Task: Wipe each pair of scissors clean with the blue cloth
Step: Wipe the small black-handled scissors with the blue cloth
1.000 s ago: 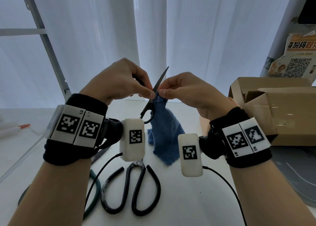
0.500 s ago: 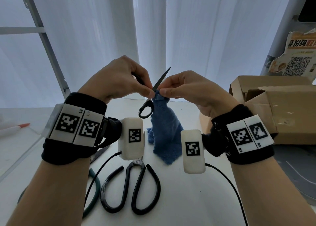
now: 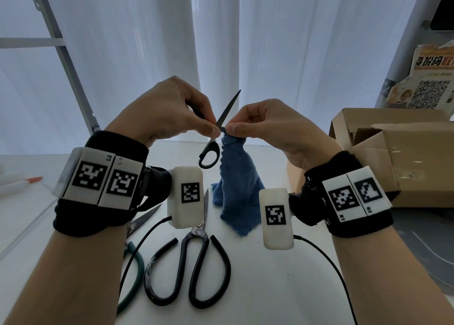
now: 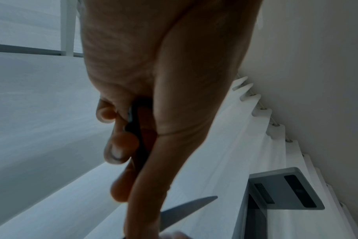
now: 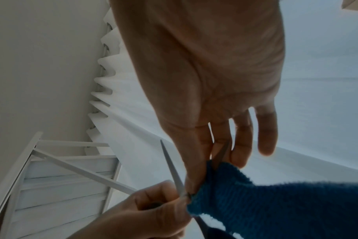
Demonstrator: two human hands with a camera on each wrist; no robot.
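Observation:
My left hand grips a small pair of black-handled scissors, held up above the table with the blades apart. One blade points up and to the right, and a handle loop hangs below my fingers. My right hand pinches the top of the blue cloth round the other blade, close to the pivot. The cloth hangs down to the table. The right wrist view shows the cloth bunched at my fingertips beside the free blade. In the left wrist view my fingers curl round the dark handle.
Large black scissors lie on the white table below my wrists. A green-handled pair lies to their left. An open cardboard box stands at the right, a pen at the far left, and a ladder by the curtain.
Both hands have risen slightly with the small scissors and the cloth. The holds are unchanged.

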